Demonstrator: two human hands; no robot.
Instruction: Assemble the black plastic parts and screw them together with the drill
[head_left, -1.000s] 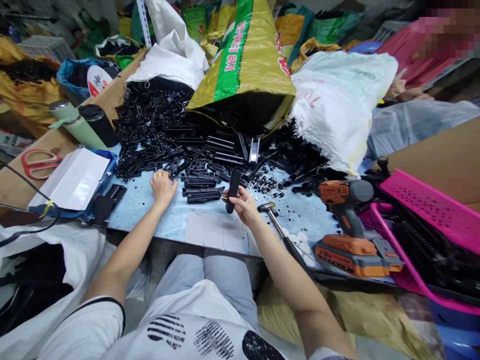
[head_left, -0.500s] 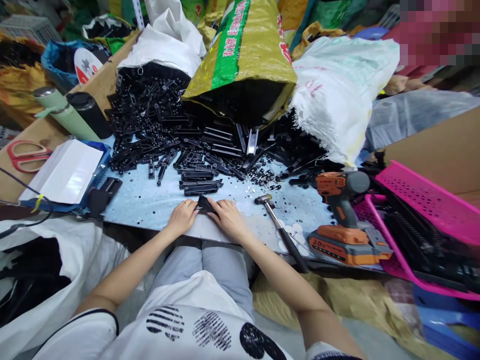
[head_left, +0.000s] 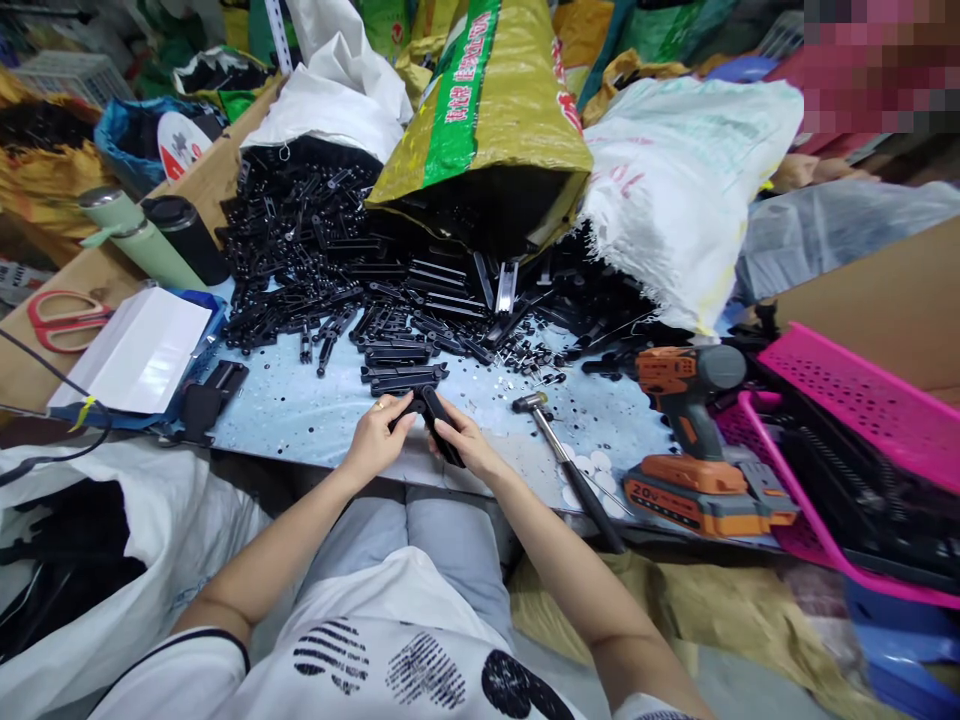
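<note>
Between my hands, above the table's front edge, is a black bar-shaped plastic part (head_left: 442, 428). My right hand (head_left: 466, 440) is closed around its long body, which slants down to the right. My left hand (head_left: 381, 437) pinches a dark piece at the part's upper left end; I cannot tell whether it is joined to the bar. Just beyond my fingers lie stacked black bars (head_left: 405, 377). A hammer (head_left: 559, 450) with a dark grip rests right of my right hand, near several white discs (head_left: 598, 462).
A heap of black parts (head_left: 300, 240) spreads from a yellow sack (head_left: 517, 120) and white sacks. On the right stand an orange cordless drill (head_left: 694, 440) and a pink basket (head_left: 862, 400). Scissors (head_left: 64, 322), papers (head_left: 142, 345) and a green bottle (head_left: 139, 235) are on the left.
The black part has turned from lying flat near the table to slanting between my hands. My right hand has shifted slightly toward me and wrapped round the bar.
</note>
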